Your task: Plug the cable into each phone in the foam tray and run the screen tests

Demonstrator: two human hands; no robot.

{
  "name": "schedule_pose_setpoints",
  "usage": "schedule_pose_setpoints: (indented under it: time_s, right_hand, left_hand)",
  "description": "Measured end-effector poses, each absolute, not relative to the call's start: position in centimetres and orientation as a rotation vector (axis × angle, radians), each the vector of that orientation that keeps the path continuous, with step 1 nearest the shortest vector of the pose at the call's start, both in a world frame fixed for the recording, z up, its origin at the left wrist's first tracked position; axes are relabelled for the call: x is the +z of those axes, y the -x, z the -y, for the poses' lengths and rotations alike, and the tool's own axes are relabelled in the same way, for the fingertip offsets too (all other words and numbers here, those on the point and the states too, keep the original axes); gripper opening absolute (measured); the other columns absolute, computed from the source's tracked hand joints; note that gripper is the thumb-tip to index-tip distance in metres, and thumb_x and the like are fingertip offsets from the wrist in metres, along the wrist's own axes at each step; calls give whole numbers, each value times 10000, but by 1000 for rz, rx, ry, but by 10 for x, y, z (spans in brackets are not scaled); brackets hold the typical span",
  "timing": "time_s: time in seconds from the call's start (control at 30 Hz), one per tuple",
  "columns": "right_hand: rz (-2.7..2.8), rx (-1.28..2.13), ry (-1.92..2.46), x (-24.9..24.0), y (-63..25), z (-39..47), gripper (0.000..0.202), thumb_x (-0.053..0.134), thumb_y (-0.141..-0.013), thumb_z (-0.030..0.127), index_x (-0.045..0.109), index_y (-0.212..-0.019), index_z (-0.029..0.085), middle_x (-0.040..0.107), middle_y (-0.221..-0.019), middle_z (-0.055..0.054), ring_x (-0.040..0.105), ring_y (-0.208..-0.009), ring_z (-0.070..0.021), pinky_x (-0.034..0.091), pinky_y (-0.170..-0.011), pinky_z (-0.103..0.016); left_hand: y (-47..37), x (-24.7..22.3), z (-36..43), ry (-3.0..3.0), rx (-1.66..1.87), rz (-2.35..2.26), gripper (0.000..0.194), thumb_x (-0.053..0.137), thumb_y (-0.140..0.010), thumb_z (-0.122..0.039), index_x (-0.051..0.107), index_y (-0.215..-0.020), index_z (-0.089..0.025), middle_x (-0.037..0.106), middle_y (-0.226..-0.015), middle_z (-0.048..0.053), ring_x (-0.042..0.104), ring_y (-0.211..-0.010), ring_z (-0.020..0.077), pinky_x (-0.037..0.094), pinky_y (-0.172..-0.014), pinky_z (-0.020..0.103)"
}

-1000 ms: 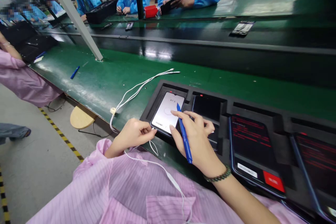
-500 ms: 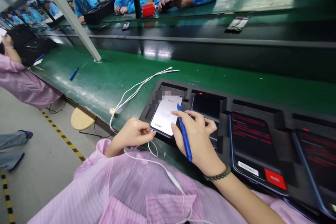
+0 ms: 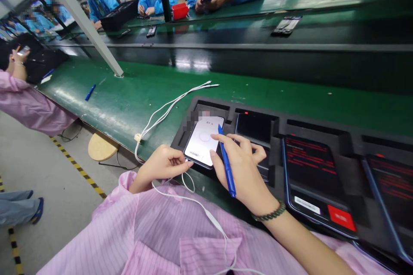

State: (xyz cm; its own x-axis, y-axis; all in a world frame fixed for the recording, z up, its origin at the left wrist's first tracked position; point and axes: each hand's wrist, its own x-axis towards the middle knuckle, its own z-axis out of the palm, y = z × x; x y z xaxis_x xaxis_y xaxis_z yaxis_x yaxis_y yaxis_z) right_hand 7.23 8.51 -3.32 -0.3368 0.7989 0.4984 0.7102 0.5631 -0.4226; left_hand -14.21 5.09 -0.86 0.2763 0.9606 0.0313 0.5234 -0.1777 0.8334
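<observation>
Likely for steadiness, the left hand (image 3: 166, 163) pinches a cable (image 3: 211, 217) below the phone (image 3: 200, 142); the right hand (image 3: 240, 163) clasps a pen (image 3: 227, 167) over its right edge.

Pink striped work shirt (image 3: 112, 236), dark green bracelet (image 3: 269, 212).
The cloth is pale pink with fine darker stripes, loose and creased; a squared panel (image 3: 195, 251) of the same fabric, apparently a pocket, lies across the front. The left sleeve (image 3: 127, 180) gathers in soft folds. The bracelet has small rounded segments, beaded or braided, which cannot be told. Left hand (image 3: 166, 164) and right hand (image 3: 240, 167) are bare.
</observation>
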Motion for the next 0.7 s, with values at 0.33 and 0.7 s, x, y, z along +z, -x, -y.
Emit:
schedule_pose_setpoints:
  time_s: [0.33,0.7]
  right_hand:
    - [2083,205,1180,-31,-72,-85,258,482,-975,242,584,-1209,205,710,-1121,-107,599,-1133,-295,316,-924,-461]
    - [1525,800,907,-18,-80,-75,255,607,-959,340,600,-734,222,550,-491,47,517,-425,-115,435,-470,-270]
  left_hand:
    - [142,-9,-51,-1809,750,-1353,363,647,-867,-336,591,-566,-142,546,-464,-22,462,-422,52,351,-433,151]
    - [144,-12,-51,-1821,770,-1331,381,651,-874,-340,560,-555,-152,508,-456,-35,460,-417,58,348,-424,157]
